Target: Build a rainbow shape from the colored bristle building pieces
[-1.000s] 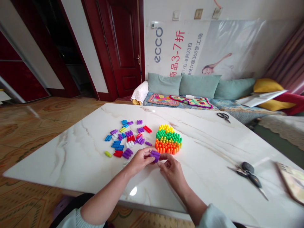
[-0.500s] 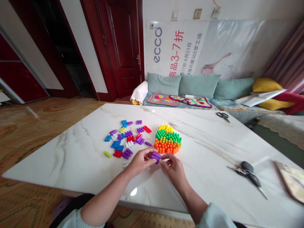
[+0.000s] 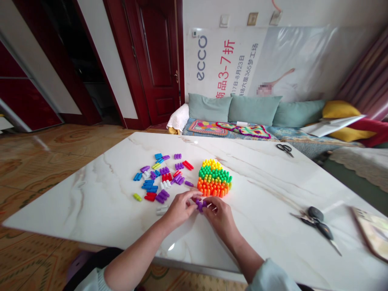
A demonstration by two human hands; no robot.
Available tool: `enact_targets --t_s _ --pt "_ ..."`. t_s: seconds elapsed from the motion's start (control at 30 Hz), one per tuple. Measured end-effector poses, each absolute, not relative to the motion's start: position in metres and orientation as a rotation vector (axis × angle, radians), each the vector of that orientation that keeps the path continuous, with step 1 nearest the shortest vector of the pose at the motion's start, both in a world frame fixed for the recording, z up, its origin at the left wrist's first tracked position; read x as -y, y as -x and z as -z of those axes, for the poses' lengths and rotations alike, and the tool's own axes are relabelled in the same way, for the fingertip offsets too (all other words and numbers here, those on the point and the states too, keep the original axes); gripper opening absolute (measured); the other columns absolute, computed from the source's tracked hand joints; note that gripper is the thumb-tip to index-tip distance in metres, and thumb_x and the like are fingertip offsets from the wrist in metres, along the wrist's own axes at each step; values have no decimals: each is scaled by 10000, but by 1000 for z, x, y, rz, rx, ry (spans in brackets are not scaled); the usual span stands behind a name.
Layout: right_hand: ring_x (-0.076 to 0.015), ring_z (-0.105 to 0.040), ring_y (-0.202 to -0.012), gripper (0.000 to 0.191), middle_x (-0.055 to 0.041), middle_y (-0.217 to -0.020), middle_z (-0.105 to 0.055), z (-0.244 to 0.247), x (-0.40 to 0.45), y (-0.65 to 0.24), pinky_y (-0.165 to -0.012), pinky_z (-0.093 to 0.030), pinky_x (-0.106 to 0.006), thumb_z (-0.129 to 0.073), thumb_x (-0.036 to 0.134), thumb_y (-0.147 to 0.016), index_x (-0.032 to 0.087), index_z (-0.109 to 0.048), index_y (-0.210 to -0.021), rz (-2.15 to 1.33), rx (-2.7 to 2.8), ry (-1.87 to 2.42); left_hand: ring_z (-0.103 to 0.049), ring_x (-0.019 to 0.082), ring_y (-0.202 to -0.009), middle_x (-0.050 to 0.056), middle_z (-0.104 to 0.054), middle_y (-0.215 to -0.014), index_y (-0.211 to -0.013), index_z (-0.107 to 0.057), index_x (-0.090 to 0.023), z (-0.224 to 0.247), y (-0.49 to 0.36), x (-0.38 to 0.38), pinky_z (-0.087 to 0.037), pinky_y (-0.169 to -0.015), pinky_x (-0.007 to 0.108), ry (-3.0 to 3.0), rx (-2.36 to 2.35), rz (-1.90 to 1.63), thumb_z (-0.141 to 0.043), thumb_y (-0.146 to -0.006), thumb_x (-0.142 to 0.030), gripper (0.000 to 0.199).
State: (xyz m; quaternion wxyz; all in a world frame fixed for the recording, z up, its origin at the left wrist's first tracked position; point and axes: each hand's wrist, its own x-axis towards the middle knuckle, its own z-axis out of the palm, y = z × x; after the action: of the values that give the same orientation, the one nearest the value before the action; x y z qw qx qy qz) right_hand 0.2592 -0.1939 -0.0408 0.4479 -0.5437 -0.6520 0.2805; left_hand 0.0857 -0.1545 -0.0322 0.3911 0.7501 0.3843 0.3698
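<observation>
Between my two hands is a small cluster of purple plastic building blocks, with rounded ends. The fingers of my left hand pinch it from the left. On the other side, my right hand grips it with thumb and fingertips. Just beyond the hands stands a tight group of joined blocks in bands of yellow, green and orange. To the left lie loose blocks in several colours, among them blue blocks, red blocks and purple blocks. White blocks lie beside my left wrist.
The white marbled table bears black-handled scissors at right and another pair of scissors at its far edge. A flat, pale object lies on the right. Behind the table is a sofa with green cushions.
The purple blocks have been turned in my fingers, so their rounded ends now show. Both hands stay almost in place; the loose blocks lie as before.
</observation>
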Motion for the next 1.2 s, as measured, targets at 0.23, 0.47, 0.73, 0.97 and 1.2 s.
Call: enact_targets --t_s 0.23,0.47,0.73,0.97,1.2 --pt "-124 -577 -615 127 -48 -830 -640 46 186 -267 -569 -452 -237 -557 228 -771 155 -614 -858 -573 1518 1461 -604 120 -700 7 -673 -797 -794 -656 -181 32 -83 155 -461 -600 210 -2108 -1167 -1038 -642 -764 -149 46" --pt "-126 -583 -661 123 -23 -785 -627 36 198 -270 -635 -447 -240 -527 159 -790 188 -644 -763 -475 1739 1431 -607 170 -888 20 -706 -871 -870 -725 -219 29 -87 168 -482 -824 287 -2397 -941 -774 -603 -841 -177 132" --pt "-166 -612 -879 324 -56 -1035 -661 41 199 -263 -776 -480 -269 -516 80 -739 195 -669 -1001 -477 1904 1413 -577 187 -1012 24 -680 -1067 -1007 -707 -242 36 -85 163 -476 -907 319 -2466 -1044 -727 -557 -840 -135 249" --pt "-183 -610 -946 339 -62 -1121 -644 39 201 -263 -810 -486 -286 -532 112 -740 200 -651 -1045 -463 1978 1476 -566 214 -1051 40 -652 -1086 -1032 -684 -235 13 -31 149 -433 -970 342 -2459 -1442 -612 -553 -743 -50 368" --pt "-204 -599 -1018 280 -56 -1177 -628 40 202 -261 -867 -474 -321 -538 121 -764 224 -668 -990 -379 2030 1504 -545 228 -1001 28 -628 -1059 -971 -679 -271 6 7 143 -435 -861 315 -2410 -1703 -281 -505 -621 100 539"
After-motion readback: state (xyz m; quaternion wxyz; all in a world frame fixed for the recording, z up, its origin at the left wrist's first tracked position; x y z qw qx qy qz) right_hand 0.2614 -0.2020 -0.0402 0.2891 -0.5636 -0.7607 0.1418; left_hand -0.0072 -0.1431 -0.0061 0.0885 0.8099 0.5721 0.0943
